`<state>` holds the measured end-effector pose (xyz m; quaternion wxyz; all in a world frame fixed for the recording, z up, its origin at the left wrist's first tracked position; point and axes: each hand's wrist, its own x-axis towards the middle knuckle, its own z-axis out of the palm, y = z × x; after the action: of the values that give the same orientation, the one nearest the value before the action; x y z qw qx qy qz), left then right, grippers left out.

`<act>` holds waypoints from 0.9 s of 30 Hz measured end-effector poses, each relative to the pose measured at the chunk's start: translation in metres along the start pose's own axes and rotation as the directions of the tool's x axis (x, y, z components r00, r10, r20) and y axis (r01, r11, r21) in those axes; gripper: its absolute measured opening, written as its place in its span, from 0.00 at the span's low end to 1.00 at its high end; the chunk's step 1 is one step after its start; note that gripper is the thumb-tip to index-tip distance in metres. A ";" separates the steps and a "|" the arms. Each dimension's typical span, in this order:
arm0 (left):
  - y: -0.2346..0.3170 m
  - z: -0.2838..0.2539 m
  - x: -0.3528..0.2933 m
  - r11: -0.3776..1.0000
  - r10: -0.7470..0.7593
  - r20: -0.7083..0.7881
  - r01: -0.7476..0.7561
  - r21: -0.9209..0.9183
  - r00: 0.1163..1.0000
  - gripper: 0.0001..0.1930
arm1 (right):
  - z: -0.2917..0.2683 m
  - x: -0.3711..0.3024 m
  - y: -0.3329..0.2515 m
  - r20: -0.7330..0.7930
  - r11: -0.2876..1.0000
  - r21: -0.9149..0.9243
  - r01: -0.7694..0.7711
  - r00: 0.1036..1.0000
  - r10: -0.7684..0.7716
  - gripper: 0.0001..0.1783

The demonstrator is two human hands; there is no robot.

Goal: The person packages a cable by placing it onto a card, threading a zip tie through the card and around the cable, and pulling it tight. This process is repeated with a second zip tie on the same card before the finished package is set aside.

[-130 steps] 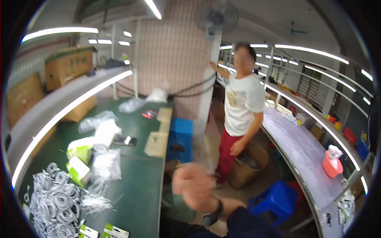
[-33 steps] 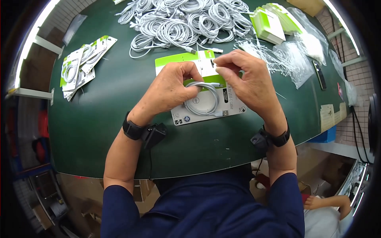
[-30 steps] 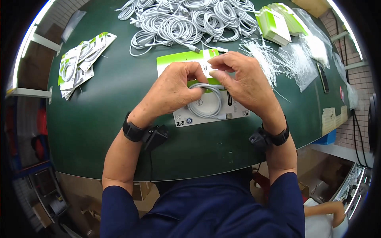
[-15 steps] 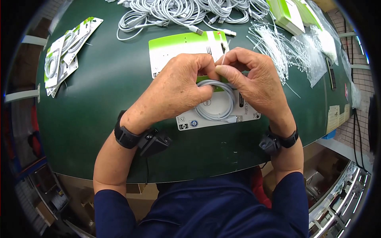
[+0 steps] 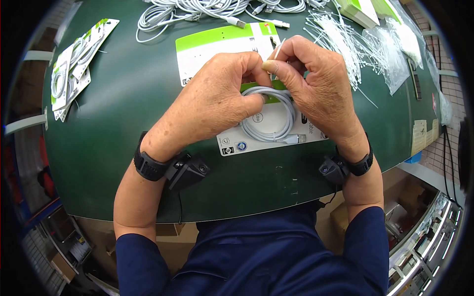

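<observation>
Cable (image 5: 290, 118) on card (image 5: 270, 122), left hand (image 5: 224, 93) tight on its coil, right hand (image 5: 318, 81) in a pinch around white tie (image 5: 280, 49).

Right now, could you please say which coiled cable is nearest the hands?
The grey coil at the left hand; the pile and carded coils lie farther away.

Grey cable (image 5: 290, 114), coiled on card (image 5: 272, 117), likely tie (image 5: 280, 48)

Navy short sleeves (image 5: 140, 264) meet black wrist straps (image 5: 149, 168) bearing boxy cameras (image 5: 188, 173).
</observation>
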<state>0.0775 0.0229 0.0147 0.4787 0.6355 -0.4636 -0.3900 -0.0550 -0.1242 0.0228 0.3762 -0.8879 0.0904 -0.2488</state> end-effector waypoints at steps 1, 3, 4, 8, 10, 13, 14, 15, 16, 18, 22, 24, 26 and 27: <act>0.000 0.000 0.001 1.000 0.013 -0.004 -0.013 0.011 1.000 0.07 | -0.002 0.001 0.000 0.010 1.000 -0.021 0.018 1.000 -0.018 0.07; 0.000 0.000 0.002 0.999 0.040 -0.011 -0.039 0.034 0.999 0.08 | -0.001 0.000 0.002 0.021 0.999 -0.040 0.034 0.999 -0.033 0.07; 0.000 0.000 0.001 0.999 0.038 -0.010 -0.037 0.034 0.999 0.08 | 0.000 0.000 0.002 0.007 0.997 -0.057 0.056 0.998 -0.056 0.07; 0.001 0.000 0.000 0.999 0.042 -0.018 -0.042 0.025 0.999 0.07 | 0.001 0.000 0.003 -0.027 0.990 -0.094 0.102 0.994 -0.105 0.07; 0.001 0.000 0.000 0.998 0.054 -0.017 -0.054 0.020 0.998 0.07 | 0.002 0.000 0.003 -0.038 0.991 -0.094 0.099 0.994 -0.103 0.07; 0.001 0.000 0.000 0.998 0.054 -0.014 -0.054 0.011 0.998 0.07 | 0.002 -0.001 0.004 -0.041 0.987 -0.105 0.118 0.992 -0.123 0.07; 0.002 0.000 0.000 0.999 0.045 -0.010 -0.045 0.005 0.999 0.07 | 0.002 -0.001 0.004 -0.042 0.986 -0.110 0.126 0.990 -0.132 0.07; 0.002 0.000 0.000 0.999 0.036 -0.007 -0.036 -0.001 0.999 0.07 | 0.002 -0.002 0.004 -0.042 0.985 -0.111 0.129 0.990 -0.134 0.07; 0.002 0.000 0.000 0.999 0.038 -0.009 -0.038 0.000 0.999 0.07 | 0.002 -0.002 0.005 -0.043 0.985 -0.115 0.131 0.990 -0.137 0.07; 0.001 0.001 0.000 0.998 0.065 -0.019 -0.064 0.011 0.998 0.06 | 0.002 -0.002 0.005 -0.043 0.983 -0.122 0.137 0.989 -0.143 0.07; 0.006 -0.003 0.000 0.998 0.027 0.018 -0.027 0.051 0.999 0.07 | 0.004 -0.001 0.002 -0.091 0.989 -0.092 0.117 0.988 -0.125 0.07; 0.007 -0.003 0.000 0.998 0.001 0.039 -0.003 0.069 0.999 0.07 | 0.004 -0.001 0.004 -0.098 0.987 -0.101 0.124 0.986 -0.134 0.07; 0.003 0.000 0.001 0.998 0.043 -0.001 -0.043 0.054 0.999 0.07 | 0.004 -0.001 0.005 -0.111 0.984 -0.116 0.136 0.983 -0.149 0.07; 0.002 0.001 0.001 0.997 0.064 -0.022 -0.063 0.048 0.998 0.06 | 0.004 -0.001 0.005 -0.111 0.984 -0.116 0.137 0.982 -0.150 0.07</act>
<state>0.0763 0.0215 0.0160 0.4810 0.6360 -0.4871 -0.3561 -0.0538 -0.1242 0.0165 0.3026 -0.8947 0.0615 -0.3229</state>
